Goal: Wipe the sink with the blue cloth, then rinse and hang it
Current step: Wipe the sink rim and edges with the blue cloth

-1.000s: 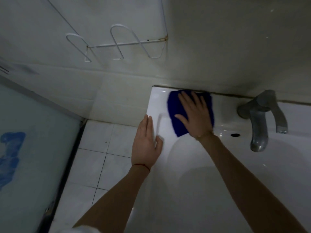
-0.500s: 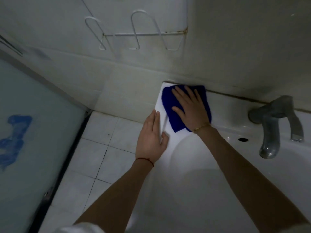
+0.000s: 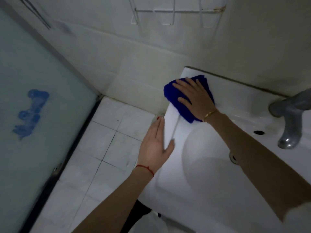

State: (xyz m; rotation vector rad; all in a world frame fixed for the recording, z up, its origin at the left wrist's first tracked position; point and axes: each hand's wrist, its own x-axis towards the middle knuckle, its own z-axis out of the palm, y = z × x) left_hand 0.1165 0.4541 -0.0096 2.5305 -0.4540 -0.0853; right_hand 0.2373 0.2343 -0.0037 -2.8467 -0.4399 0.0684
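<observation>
Blue cloth slid to sink corner; right hand fingers spread; tiled floor.

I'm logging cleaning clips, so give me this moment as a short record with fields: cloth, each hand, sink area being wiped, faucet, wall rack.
cloth: blue cloth, flat on the sink's back left corner
right hand: right hand, fingers spread, presses on the cloth
left hand: left hand, fingers straight, rests along the sink's left edge
sink: white sink, basin looks dry
faucet: grey faucet at right, no water running
wall rack: white wire rack above, nothing hanging on it
stage: wiping; rinse and hang not yet done
</observation>
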